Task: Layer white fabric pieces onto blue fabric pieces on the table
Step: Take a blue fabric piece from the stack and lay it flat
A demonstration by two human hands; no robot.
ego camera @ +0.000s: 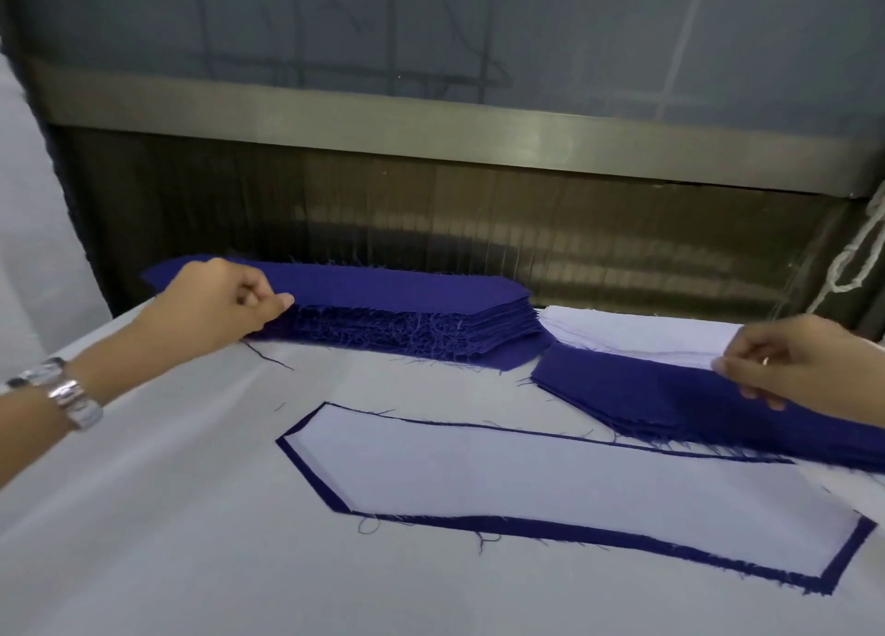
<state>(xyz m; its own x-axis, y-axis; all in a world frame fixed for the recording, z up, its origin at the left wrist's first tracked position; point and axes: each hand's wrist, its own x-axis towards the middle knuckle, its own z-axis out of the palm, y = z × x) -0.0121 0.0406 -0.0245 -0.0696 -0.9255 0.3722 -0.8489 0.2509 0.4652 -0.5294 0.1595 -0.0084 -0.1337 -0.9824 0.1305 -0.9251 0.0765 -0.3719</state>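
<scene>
Items on the white-covered table (143, 516), left to right:

1. Left wrist, near left: silver wristwatch (72, 393).
2. Left hand (215, 302), far left: fingers curled, thumb and fingertips pinching the near edge of the top layer of item 3.
3. Blue stack (407, 310), far centre: many long pointed pieces with frayed edges, loose threads hanging along the near side.
4. Layered pair, near centre: one white piece (550, 487) lying flat on one blue piece (479, 525), a blue margin showing all round.
5. Second blue stack (670, 396), right: lower, its left tip just beside the right end of item 3.
6. White stack (637, 331), far right: lying along the far edge of item 5.
7. Right hand (804, 362), right edge: ring on one finger, fingertips closed on the near edge of item 6, lower fingers over item 5.
8. White cord (857, 262), beyond the table's far right corner.
</scene>
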